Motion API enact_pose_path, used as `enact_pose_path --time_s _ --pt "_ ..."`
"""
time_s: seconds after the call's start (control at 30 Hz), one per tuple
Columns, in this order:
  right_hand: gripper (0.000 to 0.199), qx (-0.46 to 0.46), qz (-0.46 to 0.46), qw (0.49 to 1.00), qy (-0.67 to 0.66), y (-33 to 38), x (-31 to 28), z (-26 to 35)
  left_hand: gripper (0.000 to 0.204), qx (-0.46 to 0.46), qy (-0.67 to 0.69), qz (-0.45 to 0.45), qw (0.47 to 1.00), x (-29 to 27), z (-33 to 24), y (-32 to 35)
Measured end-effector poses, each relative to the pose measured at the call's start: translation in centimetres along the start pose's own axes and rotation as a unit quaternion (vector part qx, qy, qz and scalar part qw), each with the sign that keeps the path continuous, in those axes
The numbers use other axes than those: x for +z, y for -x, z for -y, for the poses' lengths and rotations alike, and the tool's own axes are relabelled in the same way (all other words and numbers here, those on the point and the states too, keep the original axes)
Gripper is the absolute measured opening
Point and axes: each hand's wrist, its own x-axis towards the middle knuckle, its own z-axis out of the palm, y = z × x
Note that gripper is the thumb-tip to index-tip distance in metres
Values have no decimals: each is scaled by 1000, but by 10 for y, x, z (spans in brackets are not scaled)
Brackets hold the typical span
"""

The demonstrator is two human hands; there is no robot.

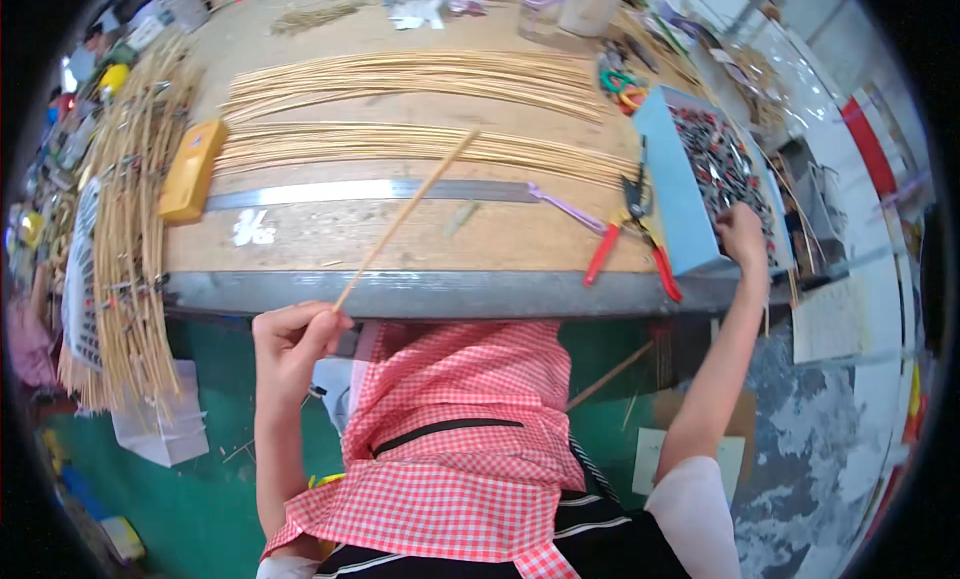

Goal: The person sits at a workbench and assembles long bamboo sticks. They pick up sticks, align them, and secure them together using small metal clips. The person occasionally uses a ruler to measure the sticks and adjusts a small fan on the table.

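Hands well apart. Left hand (297,347) pinches the lower end of a thin, straight tan wooden stick (405,220) between thumb and fingers, just off the near edge of the worktop (350,247). Stick's long axis slants up from there toward the far right; free tip overlaps the nearer row of thin tan sticks (380,144) in view, can't tell if touching. Right hand (742,233) is down in the open light-blue rectangular box (668,184) at the worktop's right end, fingers among small dark-grey and red parts (712,154); can't tell if one's gripped. Key relation: parts lie right of the stick's tip, well apart from it; right hand nearer. Red-handled cutters (634,217) sit between, just beside the box.
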Motion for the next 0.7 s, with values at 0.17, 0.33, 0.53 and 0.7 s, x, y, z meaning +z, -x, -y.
enact_pose_path --time_s 0.17,0.33,0.53,0.7 --pt "12 59 -119 991 30 -1 -7 5 17 4 25 16 1000 -5 5 2" --pt "17 40 -230 971 57 5 -25 21 19 16 34 29 999 -4 3 2" --pt "20 84 -231 969 22 4 -25 28 18 37 42 32 998 -3 7 1" --pt "24 0 29 994 -108 13 -23 41 17 37 51 24 998 -2 7 1"
